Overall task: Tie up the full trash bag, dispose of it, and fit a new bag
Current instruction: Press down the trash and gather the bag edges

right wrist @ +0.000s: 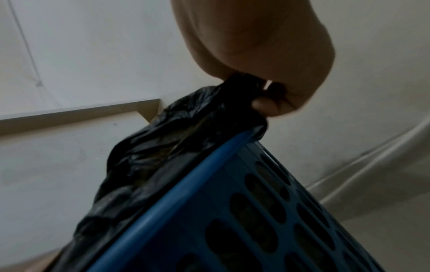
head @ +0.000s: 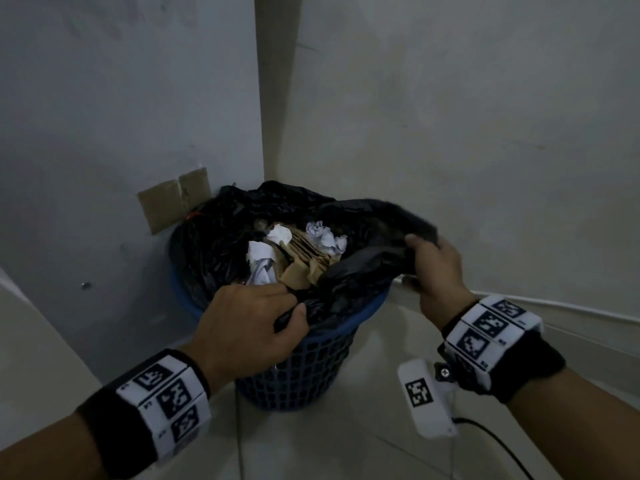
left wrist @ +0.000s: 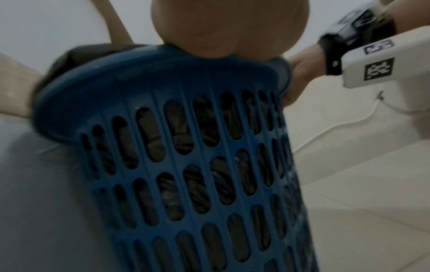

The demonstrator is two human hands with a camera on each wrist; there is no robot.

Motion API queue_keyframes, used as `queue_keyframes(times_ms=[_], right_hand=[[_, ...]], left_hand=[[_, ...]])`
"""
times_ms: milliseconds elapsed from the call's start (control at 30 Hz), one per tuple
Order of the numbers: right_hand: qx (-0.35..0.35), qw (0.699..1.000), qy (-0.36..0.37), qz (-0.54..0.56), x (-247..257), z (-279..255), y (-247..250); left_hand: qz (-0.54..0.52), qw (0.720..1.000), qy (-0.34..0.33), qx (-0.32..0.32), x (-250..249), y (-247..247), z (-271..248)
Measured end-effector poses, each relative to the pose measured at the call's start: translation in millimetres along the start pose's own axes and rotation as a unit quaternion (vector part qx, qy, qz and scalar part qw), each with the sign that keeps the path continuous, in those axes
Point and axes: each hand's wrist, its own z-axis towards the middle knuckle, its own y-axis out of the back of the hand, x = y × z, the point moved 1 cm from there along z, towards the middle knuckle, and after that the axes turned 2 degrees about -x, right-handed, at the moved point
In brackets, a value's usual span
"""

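The bag is black, thin film, seated in a blue slotted bin that stands on the floor in a wall corner. Its mouth is open. Crumpled paper and torn cardboard fill it to about rim level.

The right hand has its fingers clamped on a gathered fold of the bag's edge, lifted clear of the rim on the right side; the right wrist view confirms the film bunched inside the fist. The left hand pinches the near edge of the bag against the rim, thumb curled over the film.

Handling judgement: the film is soft, slippery and easily torn, most likely where cardboard corners press on it. The load looks light, being paper and card. Take hold of the free edge only, at opposite sides of the mouth, with enough film gathered in each hand to form two tails for a knot. Pull upward evenly; the bin is light and may rise with the bag.

A brown cardboard patch is fixed to the left wall behind the bin. A white cable runs along the base of the right wall.
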Motion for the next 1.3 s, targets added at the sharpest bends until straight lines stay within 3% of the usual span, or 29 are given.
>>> queue_keyframes(times_ms=[100,167,267,433,533,700,833,967,1067,1200,1300], right_hand=[[-0.025,0.97,0.24,-0.028,14,-8,-3],[0.04,0.95,0.302,-0.06,13,-21,-10],[0.179,0.939,0.277,-0.093,-6,-35,-20],[0.26,0.924,0.259,-0.103,-13,-50,-19],[0.29,0.915,0.26,-0.107,-11,-61,-18],[0.242,0.93,0.267,-0.068,-5,-60,-15],[0.167,0.976,0.13,0.052,4,-48,-3],[0.124,0.987,0.057,0.085,10,-35,11],[0.122,0.986,0.051,0.098,13,-31,18],[0.119,0.986,0.068,0.095,14,-31,19],[0.117,0.986,0.084,0.087,15,-30,18]], left_hand=[[0.004,1.0,0.013,0.002,13,6,-1],[0.016,1.0,0.023,0.005,21,9,-1],[0.03,0.998,0.055,-0.01,38,11,3],[-0.003,0.986,0.145,-0.078,58,12,7],[-0.06,0.981,0.136,-0.121,41,18,22],[-0.079,0.99,0.042,-0.108,-10,19,44],[-0.064,0.998,-0.027,-0.005,-34,7,45],[-0.002,0.997,-0.044,0.06,-26,-13,35],[-0.024,0.998,-0.015,0.048,-18,-17,33],[-0.08,0.996,0.047,-0.007,-9,-16,35],[-0.072,0.994,0.054,-0.055,-3,-11,38]])
